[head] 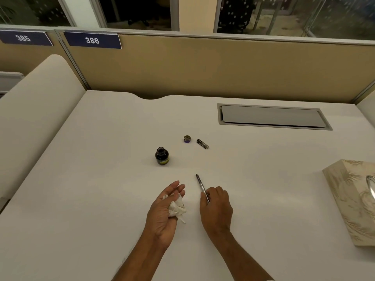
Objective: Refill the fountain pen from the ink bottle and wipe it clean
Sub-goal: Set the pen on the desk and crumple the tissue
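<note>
My right hand (216, 207) pinches the rear of the uncapped fountain pen (200, 185), whose nib points away toward the upper left. My left hand (164, 211) lies palm up to the left of it and holds a crumpled white tissue (177, 207) under curled fingers. The open dark ink bottle (162, 156) stands upright on the white desk (101, 179), farther away and left of the nib. Its round cap (187, 139) lies behind it, and the dark pen cap (202, 143) lies just right of that.
A patterned tissue box (353, 201) sits at the right edge of the desk. A grey cable hatch (272, 116) is set into the desk at the back right. A beige partition (203, 65) with number plates closes the far side.
</note>
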### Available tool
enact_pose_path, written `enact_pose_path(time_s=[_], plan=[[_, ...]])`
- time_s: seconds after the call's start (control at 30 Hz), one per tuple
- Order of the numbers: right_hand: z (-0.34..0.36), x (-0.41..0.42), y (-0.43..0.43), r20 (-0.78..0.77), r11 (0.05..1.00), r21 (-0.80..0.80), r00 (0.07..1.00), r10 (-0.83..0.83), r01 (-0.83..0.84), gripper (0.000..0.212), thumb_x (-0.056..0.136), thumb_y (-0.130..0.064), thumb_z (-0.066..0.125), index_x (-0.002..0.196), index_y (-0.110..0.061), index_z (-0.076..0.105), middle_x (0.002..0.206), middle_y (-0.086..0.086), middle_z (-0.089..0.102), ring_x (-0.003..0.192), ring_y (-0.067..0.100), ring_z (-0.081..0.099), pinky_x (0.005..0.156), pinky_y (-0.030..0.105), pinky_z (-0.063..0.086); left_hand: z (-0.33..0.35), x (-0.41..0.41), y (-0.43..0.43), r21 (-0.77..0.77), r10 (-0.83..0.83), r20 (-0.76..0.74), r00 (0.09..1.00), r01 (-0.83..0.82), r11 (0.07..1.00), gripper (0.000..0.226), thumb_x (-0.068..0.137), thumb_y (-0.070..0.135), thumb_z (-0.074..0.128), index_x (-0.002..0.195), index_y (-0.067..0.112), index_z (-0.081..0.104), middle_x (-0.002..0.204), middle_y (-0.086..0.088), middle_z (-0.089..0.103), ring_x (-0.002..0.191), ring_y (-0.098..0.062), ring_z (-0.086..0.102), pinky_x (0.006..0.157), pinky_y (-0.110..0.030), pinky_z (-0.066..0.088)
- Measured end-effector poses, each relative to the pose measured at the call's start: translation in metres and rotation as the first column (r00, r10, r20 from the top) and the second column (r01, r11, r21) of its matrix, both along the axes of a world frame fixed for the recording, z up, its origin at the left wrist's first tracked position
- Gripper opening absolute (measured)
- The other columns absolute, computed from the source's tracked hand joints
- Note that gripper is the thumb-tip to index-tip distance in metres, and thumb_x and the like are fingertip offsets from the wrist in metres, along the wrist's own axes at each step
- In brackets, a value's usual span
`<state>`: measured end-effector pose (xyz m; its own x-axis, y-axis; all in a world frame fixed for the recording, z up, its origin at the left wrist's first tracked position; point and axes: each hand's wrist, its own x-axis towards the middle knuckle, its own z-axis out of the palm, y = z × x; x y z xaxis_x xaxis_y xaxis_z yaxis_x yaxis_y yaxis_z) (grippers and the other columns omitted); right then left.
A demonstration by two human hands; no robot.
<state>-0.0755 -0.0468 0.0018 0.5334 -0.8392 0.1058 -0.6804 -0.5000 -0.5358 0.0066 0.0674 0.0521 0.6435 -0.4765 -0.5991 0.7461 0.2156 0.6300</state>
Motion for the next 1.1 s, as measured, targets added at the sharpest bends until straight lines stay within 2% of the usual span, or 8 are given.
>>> enact_pose_path(time_s=[0.33,0.53,0.77,0.9,1.0,1.1], plan=[[-0.006,0.005,0.002,0.025,0.999,0.039,0.999,-0.027,0.026,0.012,0.09,-0.018,0.07,0.082,-0.011,0.065,0.08,0.004,0.062,0.076,0.025,0.057,0.056,0.036,0.049,-0.007,-0.002,0.004,0.005,0.002,-0.015,1.0,-0.002,1.0,0.029,0.094,-0.001,0.059,0.111,0.015,0.076,0.116,-0.008,0.078,0.119,-0.025,0.066,0.084,-0.035,0.052],[-0.007,0.004,-0.001,0.027,0.996,0.084,1.0,-0.016,0.014,0.012,0.093,-0.023,0.066,0.09,-0.012,0.064,0.087,0.003,0.062,0.084,0.024,0.058,0.062,0.037,0.052,-0.007,-0.004,0.005,0.009,-0.004,-0.012,1.0,0.004,1.0,0.029,0.095,-0.001,0.058,0.112,0.014,0.075,0.115,-0.007,0.079,0.12,-0.026,0.064,0.085,-0.035,0.052],[-0.009,0.001,-0.004,-0.007,0.993,0.122,1.0,0.012,-0.011,0.03,0.094,-0.035,0.063,0.116,-0.013,0.062,0.108,0.005,0.063,0.101,0.024,0.06,0.076,0.04,0.056,-0.006,-0.005,0.008,-0.002,-0.015,-0.008,1.0,0.015,1.0,0.03,0.096,-0.001,0.057,0.114,0.015,0.075,0.116,-0.006,0.078,0.12,-0.025,0.065,0.086,-0.035,0.052],[-0.011,-0.007,-0.002,0.029,0.999,0.029,0.999,0.03,-0.031,0.039,0.091,-0.037,0.069,0.119,-0.011,0.063,0.111,0.006,0.063,0.102,0.026,0.06,0.077,0.039,0.055,-0.006,-0.006,0.01,-0.02,-0.017,-0.014,1.0,0.017,1.0,0.029,0.096,-0.001,0.057,0.114,0.015,0.075,0.117,-0.007,0.078,0.118,-0.023,0.065,0.087,-0.035,0.052],[-0.012,-0.017,0.0,0.025,0.995,-0.077,0.997,0.07,-0.068,0.041,0.089,-0.037,0.071,0.12,-0.011,0.064,0.116,0.007,0.064,0.107,0.028,0.059,0.085,0.041,0.051,-0.006,-0.007,0.011,-0.016,-0.028,-0.013,1.0,0.027,1.0,0.03,0.096,-0.001,0.057,0.117,0.013,0.073,0.12,-0.009,0.077,0.118,-0.023,0.066,0.087,-0.037,0.053],[-0.013,-0.025,0.001,-0.005,0.991,-0.109,0.996,0.084,-0.084,0.043,0.09,-0.041,0.068,0.123,-0.014,0.063,0.125,0.007,0.061,0.119,0.028,0.055,0.093,0.043,0.046,-0.006,-0.008,0.014,-0.012,-0.025,-0.017,1.0,0.025,1.0,0.03,0.097,-0.001,0.057,0.12,0.012,0.072,0.119,-0.009,0.077,0.12,-0.024,0.065,0.089,-0.037,0.052]])
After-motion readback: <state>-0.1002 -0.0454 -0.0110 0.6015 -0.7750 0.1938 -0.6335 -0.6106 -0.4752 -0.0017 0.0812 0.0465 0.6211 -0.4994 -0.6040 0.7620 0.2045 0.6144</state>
